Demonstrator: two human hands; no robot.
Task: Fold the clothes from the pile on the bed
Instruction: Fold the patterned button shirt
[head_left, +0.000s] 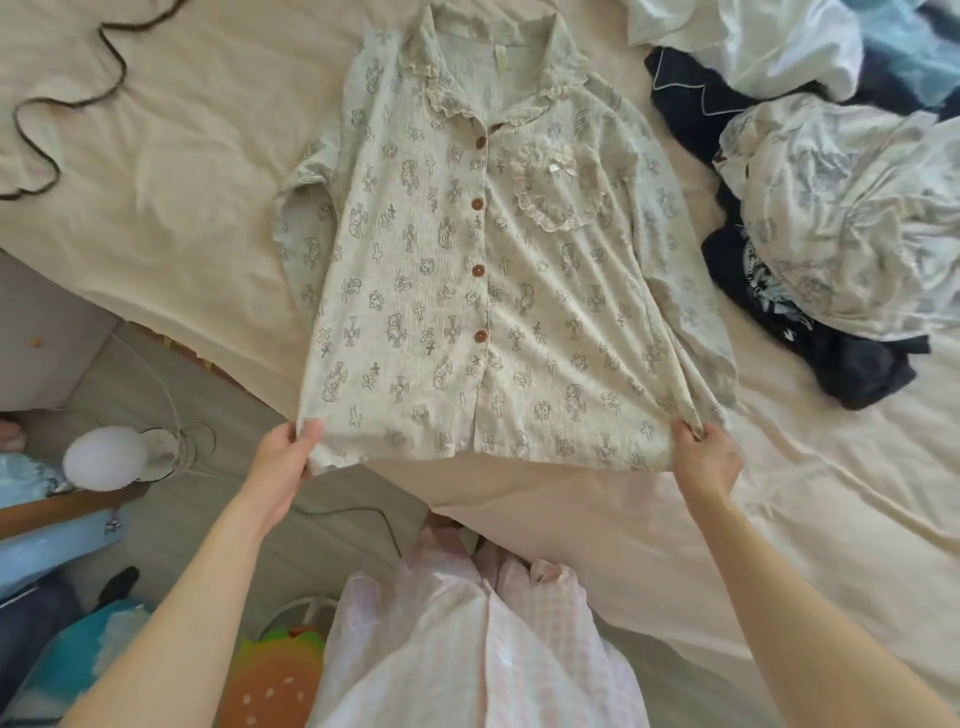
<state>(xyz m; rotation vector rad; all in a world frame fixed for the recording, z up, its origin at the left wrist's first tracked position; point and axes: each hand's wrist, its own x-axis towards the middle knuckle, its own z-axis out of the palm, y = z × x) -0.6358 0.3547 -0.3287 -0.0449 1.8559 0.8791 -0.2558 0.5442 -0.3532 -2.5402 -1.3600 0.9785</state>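
Pinching the hem corners of the pajama shirt (483, 270), your left hand (283, 467) and right hand (704, 460) are spreading it flat — no folds made yet, and the pile (831, 208) beyond your right hand is waiting.

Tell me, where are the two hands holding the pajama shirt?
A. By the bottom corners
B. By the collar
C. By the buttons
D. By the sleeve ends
A. The left hand and the right hand each pinch a bottom corner of the pajama shirt, which is spread front-up on the bed.
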